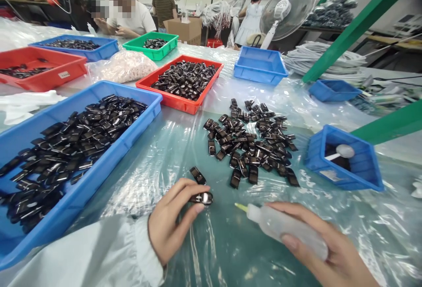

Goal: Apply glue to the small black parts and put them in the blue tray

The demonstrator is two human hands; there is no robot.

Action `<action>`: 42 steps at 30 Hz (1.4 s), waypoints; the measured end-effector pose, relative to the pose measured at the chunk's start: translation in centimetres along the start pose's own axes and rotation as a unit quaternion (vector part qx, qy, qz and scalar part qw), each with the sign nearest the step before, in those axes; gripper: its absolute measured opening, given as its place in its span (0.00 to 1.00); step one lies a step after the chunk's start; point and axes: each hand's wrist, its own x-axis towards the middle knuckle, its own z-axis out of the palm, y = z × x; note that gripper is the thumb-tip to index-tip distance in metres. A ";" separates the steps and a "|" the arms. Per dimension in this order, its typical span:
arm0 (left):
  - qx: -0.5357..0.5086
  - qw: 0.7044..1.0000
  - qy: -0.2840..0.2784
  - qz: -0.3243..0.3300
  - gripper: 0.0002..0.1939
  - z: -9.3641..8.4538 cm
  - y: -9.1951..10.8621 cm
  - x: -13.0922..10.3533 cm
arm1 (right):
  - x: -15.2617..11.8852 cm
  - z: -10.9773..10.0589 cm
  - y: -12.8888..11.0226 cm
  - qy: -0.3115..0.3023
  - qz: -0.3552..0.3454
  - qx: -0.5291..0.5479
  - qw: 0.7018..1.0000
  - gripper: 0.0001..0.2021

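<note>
Fingertips and thumb of the left hand (173,221) pinched a glossy black piece (206,197), while a second black piece (198,175) lay just beyond them. Right-hand (336,252) fingers curled around a translucent bottle (283,225), its yellow tip (241,207) aimed toward the left fingertips. Farther out from both hands' fingers, a loose heap of black pieces (253,142) covered the plastic-sheeted table (211,252); left of the left fingers sat a blue tray (112,157).

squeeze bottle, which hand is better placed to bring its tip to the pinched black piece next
Probably the right hand: it already grips the squeeze bottle, with the yellow tip facing the black piece. The left hand is occupied pinching that piece.
</note>
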 end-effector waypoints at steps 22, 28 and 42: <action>-0.038 0.999 0.036 0.016 0.11 0.0 -0.8 0.6 | -0.2 5.4 -0.8 0.019 -0.287 -0.157 0.945 0.17; 0.006 0.997 0.021 0.079 0.11 0.0 -0.8 0.4 | 2.1 8.4 -2.2 -0.081 -0.292 -0.187 0.934 0.12; 0.028 0.992 0.014 0.124 0.12 0.0 -0.7 0.3 | 2.4 6.4 -3.6 -0.209 -0.065 0.160 0.962 0.07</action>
